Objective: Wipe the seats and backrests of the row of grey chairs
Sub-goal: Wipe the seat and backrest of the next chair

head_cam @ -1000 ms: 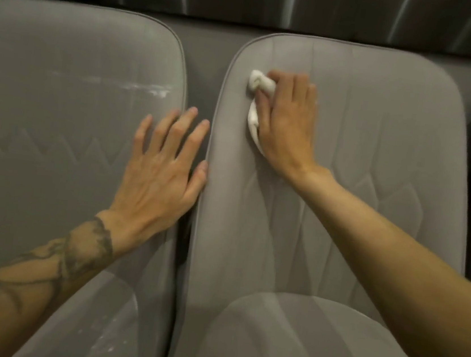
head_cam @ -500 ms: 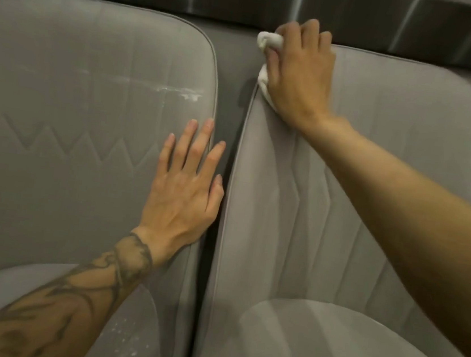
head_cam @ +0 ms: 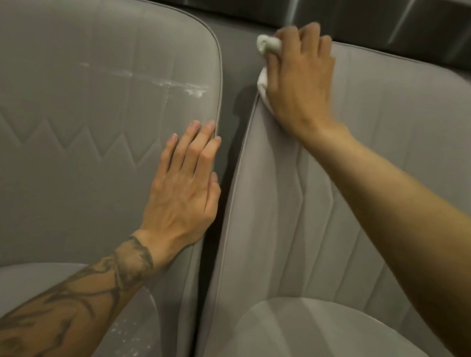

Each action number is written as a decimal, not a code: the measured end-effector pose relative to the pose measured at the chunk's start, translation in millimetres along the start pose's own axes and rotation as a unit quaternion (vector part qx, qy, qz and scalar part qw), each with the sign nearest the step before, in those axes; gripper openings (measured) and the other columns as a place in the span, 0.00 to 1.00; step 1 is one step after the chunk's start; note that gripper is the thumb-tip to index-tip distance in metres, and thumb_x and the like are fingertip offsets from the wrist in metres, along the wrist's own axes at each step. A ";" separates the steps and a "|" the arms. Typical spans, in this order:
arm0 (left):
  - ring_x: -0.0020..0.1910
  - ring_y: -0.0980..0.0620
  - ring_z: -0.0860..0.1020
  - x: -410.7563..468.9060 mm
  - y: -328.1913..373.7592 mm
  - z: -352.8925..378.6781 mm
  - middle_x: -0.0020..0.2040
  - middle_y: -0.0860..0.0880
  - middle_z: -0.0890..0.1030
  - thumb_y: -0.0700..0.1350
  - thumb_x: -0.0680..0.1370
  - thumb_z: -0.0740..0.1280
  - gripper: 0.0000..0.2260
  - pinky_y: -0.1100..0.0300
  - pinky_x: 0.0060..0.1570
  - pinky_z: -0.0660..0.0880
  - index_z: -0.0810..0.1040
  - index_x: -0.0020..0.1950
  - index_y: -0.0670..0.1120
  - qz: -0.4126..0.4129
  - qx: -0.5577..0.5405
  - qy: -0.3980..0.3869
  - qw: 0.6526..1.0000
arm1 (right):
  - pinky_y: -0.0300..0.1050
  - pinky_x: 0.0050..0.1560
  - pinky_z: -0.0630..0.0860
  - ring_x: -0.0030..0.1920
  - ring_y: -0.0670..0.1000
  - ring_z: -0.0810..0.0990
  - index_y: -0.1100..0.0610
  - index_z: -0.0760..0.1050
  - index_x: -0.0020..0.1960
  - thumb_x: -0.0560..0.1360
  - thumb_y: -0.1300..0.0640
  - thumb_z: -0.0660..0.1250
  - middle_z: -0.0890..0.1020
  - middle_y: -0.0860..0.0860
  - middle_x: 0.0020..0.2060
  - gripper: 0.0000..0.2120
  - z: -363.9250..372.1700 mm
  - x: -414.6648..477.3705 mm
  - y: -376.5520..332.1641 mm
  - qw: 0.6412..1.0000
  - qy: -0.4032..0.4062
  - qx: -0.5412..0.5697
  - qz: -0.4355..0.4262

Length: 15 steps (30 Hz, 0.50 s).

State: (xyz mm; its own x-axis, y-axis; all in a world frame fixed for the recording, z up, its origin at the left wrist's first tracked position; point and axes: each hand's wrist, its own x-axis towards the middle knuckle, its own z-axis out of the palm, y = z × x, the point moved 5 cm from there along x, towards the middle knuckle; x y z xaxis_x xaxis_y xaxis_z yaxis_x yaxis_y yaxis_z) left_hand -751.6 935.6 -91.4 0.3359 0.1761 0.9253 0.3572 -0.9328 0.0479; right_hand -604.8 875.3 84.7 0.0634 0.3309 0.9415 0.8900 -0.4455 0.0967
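The white cloth [head_cam: 267, 44] lay bunched under the right hand [head_cam: 298, 79] at the top inner corner of the right chair's backrest [head_cam: 378, 166] — fingers curled over it, gripping. The left hand [head_cam: 185, 190] rested flat, fingers straight, on the left chair's backrest [head_cam: 60, 97] — just below a white smear [head_cam: 177, 85].

The chairs [head_cam: 56, 126] wear smooth, matt grey upholstery with stitched seams. At twelve o'clock, the rag [head_cam: 268, 43] is soft, crumpled white cloth.

Two grey chairs stand side by side. On the left backrest [head_cam: 70, 134], a left hand [head_cam: 185, 193] lies flat near centre. At 12 o'clock, a right hand [head_cam: 300, 79] presses a white cloth [head_cam: 268, 44] on the right backrest [head_cam: 392, 168].
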 end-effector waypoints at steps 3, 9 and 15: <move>0.85 0.44 0.55 0.5 -1.8 1.1 0.83 0.43 0.62 0.40 0.80 0.59 0.27 0.40 0.82 0.53 0.64 0.80 0.40 0.000 -0.014 0.009 1.000 | 0.57 0.54 0.70 0.55 0.62 0.74 0.58 0.76 0.60 0.79 0.55 0.62 0.75 0.59 0.58 0.13 -9.8 -86.6 -24.9 0.992 -0.018 0.089 -0.083; 0.85 0.44 0.55 0.4 -1.7 -0.1 0.83 0.43 0.62 0.39 0.80 0.59 0.27 0.41 0.83 0.52 0.64 0.81 0.40 0.000 -0.021 0.011 1.000 | 0.58 0.51 0.72 0.52 0.62 0.76 0.58 0.78 0.61 0.79 0.55 0.64 0.78 0.58 0.57 0.14 -17.9 -124.0 -28.7 0.983 -0.071 0.087 -0.146; 0.85 0.44 0.55 -0.4 0.3 -0.5 0.83 0.43 0.62 0.39 0.82 0.58 0.26 0.41 0.83 0.52 0.64 0.81 0.40 0.001 -0.006 0.011 1.000 | 0.58 0.52 0.72 0.53 0.60 0.74 0.58 0.77 0.61 0.81 0.56 0.62 0.76 0.59 0.56 0.12 -14.1 -131.5 -29.6 0.991 -0.035 0.116 -0.055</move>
State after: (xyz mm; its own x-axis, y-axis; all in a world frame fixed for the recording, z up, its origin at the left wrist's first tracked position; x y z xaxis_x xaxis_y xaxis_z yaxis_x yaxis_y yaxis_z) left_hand -752.1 935.0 -91.6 0.3177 0.1674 0.9333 0.3467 -0.9367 0.0500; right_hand -645.8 833.3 -37.4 -0.0148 0.4278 0.9037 0.9728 -0.2028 0.1119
